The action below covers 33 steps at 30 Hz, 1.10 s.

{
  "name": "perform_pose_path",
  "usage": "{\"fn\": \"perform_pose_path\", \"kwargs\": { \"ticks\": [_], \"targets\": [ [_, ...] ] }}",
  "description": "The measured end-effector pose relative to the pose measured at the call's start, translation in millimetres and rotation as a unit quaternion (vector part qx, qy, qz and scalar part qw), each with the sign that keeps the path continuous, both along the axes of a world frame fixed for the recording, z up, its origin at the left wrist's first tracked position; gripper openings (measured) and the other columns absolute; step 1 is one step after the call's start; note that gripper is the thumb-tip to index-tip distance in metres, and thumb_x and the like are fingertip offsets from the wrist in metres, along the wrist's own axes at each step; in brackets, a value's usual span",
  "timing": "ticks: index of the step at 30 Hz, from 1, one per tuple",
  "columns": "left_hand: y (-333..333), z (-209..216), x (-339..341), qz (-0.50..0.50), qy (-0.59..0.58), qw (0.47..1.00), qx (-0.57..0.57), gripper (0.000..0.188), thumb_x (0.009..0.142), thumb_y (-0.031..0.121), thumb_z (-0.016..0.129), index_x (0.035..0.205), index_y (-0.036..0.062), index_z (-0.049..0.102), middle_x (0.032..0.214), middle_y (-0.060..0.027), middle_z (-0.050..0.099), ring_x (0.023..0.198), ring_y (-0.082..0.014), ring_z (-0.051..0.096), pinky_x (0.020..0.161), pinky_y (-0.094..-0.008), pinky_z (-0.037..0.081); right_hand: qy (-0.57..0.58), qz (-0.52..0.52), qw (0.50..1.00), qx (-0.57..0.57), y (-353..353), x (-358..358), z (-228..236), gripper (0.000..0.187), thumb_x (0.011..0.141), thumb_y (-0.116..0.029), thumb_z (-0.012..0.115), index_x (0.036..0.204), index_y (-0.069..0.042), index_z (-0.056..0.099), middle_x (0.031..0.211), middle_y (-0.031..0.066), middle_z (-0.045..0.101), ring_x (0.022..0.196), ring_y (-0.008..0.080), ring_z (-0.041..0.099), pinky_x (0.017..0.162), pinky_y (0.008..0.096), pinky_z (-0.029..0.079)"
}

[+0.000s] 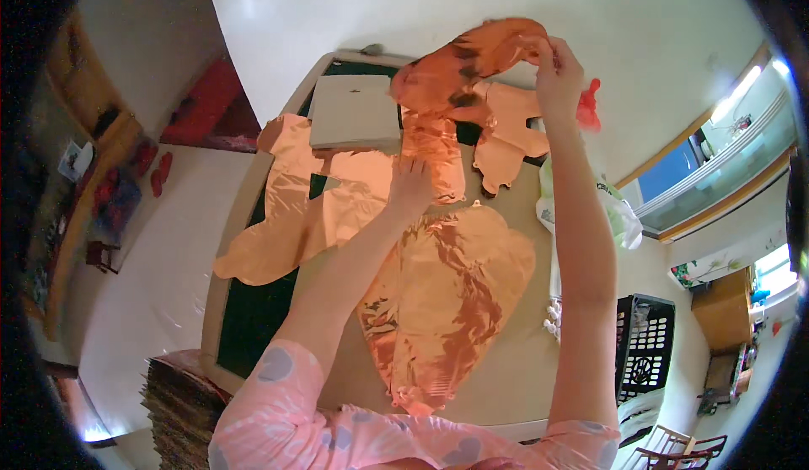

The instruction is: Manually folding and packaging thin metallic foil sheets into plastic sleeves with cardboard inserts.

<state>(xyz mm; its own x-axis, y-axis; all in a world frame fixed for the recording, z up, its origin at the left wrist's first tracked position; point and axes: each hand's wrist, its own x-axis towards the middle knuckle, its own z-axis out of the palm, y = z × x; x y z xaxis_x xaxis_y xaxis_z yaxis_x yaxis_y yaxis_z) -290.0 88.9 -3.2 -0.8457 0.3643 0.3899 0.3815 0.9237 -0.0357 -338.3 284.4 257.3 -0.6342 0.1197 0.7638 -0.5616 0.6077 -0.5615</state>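
Note:
My right hand (558,74) is raised at the far right of the table, thumb and fingers pinched on the end of an orange-red foil balloon (455,65) with dark patches. The balloon arches leftward in the air. My left hand (411,185) lies palm down, fingers stretched out, on the lower left of a flat copper foil balloon (434,154). Other flat copper foil balloons lie around it: a long one (286,179) at the left, one (510,124) at the right, and a large tapered one (459,276) nearest me. A white flat stack (354,112) rests partly over the left foil.
The table has a beige rim (221,318) and a dark green panel (253,327). A white plastic bag (625,221) hangs by its right edge, near small white pieces (552,318). A black plastic crate (647,343) stands at the right; stacked brown sheets (181,402) stand at the lower left.

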Motion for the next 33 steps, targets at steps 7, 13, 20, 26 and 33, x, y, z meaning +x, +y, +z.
{"fn": "perform_pose_path", "kwargs": {
  "ticks": [7,13,20,26,33],
  "targets": [
    [-31,95,11,-0.058,0.143,0.885,0.44,0.054,0.075,0.011,0.071,0.124,0.0023,0.048,0.119,-0.016,0.052,0.11,-0.0371,0.048,0.101,-0.0435,0.039,0.154,-0.085,0.961,0.214,-13,64,37,0.018,0.09,-0.013,0.058,0.103,-0.003,0.065,0.108,0.0127,0.065,0.093,0.0233,0.061,0.081,0.033,0.047],
    [-72,201,-6,-0.29,-0.059,0.758,0.581,0.052,0.075,0.023,0.08,0.12,0.0059,0.061,0.13,-0.0063,0.057,0.111,-0.0161,0.055,0.093,-0.0347,0.044,-0.111,0.109,0.986,0.057,-42,124,78,0.016,0.093,-0.012,0.057,0.1,0.0,0.063,0.088,0.0043,0.064,0.08,0.012,0.057,0.074,0.0263,0.047],
    [-83,251,45,-0.219,-0.194,0.743,0.602,0.019,0.081,0.017,0.074,0.095,0.0042,0.072,0.077,0.0064,0.062,0.071,-0.0014,0.051,0.065,-0.0196,0.042,-0.084,0.134,0.985,0.065,-43,149,95,0.016,0.088,-0.009,0.064,0.101,0.0,0.063,0.084,0.0009,0.063,0.074,0.007,0.055,0.067,0.0228,0.046],
    [-78,271,93,-0.243,-0.283,0.654,0.658,0.019,0.087,0.019,0.068,0.099,0.0039,0.071,0.077,0.006,0.059,0.066,-0.0027,0.046,0.056,-0.0214,0.037,-0.104,0.162,0.98,-0.053,-49,168,108,0.017,0.088,-0.003,0.062,0.105,0.0,0.063,0.091,0.0024,0.065,0.083,0.0081,0.059,0.073,0.023,0.048],
    [-68,285,123,-0.313,-0.243,0.697,0.597,0.026,0.085,0.026,0.071,0.098,0.0038,0.069,0.082,0.0025,0.063,0.069,-0.0054,0.054,0.058,-0.0229,0.043,-0.098,0.201,0.968,-0.115,-66,200,113,0.015,0.089,-0.004,0.061,0.103,0.0,0.064,0.097,0.0062,0.065,0.089,0.0122,0.061,0.075,0.0272,0.051]
  ]
}}
